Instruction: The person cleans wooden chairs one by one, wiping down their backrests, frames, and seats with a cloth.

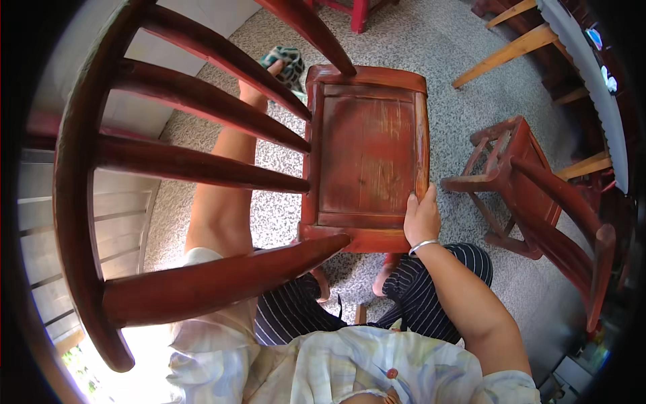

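Observation:
A red-painted wooden chair (368,151) stands in front of me, its spindled backrest (78,177) towards the left. The paint on its panelled seat is worn, with bare wood showing in streaks. My right hand (423,214), with a metal bangle at the wrist, grips the seat's right edge near the closest corner. Beyond the backrest spindles my left arm reaches forward. My left hand (275,68) holds a green, white and dark patterned cloth (291,63) beside the far left corner of the seat. Spindles and cloth hide part of that hand.
A second red wooden chair (530,177) is on the right. Behind it is a table with a scalloped pale cover (588,65) and light wooden legs (504,55). Red furniture legs (359,20) show at the top. A slatted panel (118,222) is at left, over speckled flooring (202,101).

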Available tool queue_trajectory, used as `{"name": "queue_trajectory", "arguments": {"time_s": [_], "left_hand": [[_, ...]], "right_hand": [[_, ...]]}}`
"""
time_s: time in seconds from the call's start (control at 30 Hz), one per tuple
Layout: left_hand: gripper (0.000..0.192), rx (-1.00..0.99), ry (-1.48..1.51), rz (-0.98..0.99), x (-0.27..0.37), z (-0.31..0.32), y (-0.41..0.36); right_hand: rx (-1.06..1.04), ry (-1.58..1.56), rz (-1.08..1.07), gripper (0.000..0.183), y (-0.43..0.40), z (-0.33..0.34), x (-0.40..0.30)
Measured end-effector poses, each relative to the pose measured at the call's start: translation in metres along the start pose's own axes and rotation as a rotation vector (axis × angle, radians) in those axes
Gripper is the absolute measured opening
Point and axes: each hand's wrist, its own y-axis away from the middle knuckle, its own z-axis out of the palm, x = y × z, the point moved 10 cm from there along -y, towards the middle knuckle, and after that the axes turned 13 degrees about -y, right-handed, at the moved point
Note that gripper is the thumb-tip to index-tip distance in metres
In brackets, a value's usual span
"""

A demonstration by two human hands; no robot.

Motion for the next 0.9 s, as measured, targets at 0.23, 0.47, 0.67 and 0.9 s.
{"name": "queue_trajectory", "arguments": {"time_s": [0.23,0.47,0.67,0.9], "left_hand": [[0.028,-0.108,-0.441,-0.015,-0.005,0.065,-0.001],[0.033,-0.535,-0.351,-0.240,-0.072,0.033,0.100],[0.034,-1.125,-0.732,-0.253,0.018,0.091,0.229],[0.029,-0.147,0.024,-0.811,0.006,0.077,0.277]], "right_hand": [[-0.084,0.001,0.111,0.054,0.000,0.003,0.004],[-0.077,0.022,0.067,0.055,0.003,0.004,-0.004],[-0.055,0.062,0.101,0.054,-0.003,-0.005,0.010],[-0.067,0.040,0.100,0.054,0.001,-0.002,0.001]]}}
